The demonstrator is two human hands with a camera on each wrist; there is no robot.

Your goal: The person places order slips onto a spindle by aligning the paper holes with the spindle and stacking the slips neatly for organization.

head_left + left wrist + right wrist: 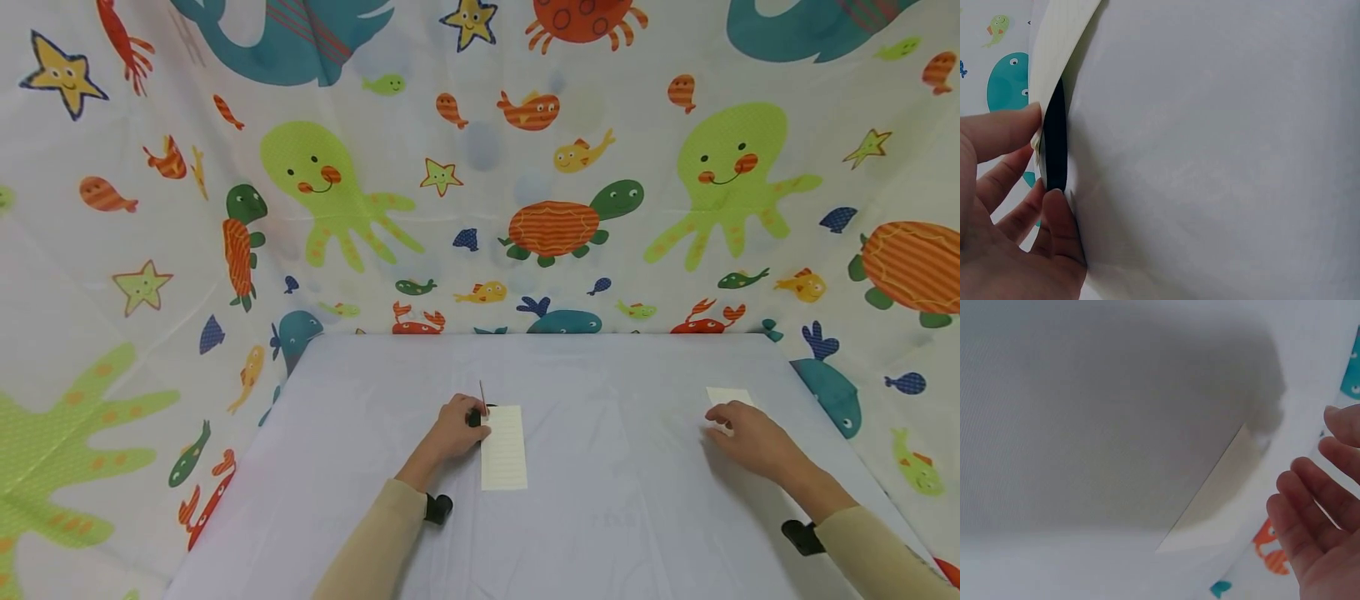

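My left hand (453,429) pinches the edge of a pale yellow lined paper slip (504,450) near its top corner, thumb on the front. Behind the slip, in the left wrist view, shows a flat dark strip (1056,144) against the fingertips; its kind is unclear. A thin dark-red line sticks up by the slip's top corner. My right hand (750,433) hovers with loosely bent fingers over a second pale slip (727,394), holding nothing. In the right wrist view that slip (1213,500) lies flat, partly in the hand's shadow.
A white cloth covers the table (600,517). Behind it and at both sides hangs a curtain (480,167) printed with sea animals. Dark wrist camera mounts (438,508) sit at the cuffs of the beige sleeves (382,533).
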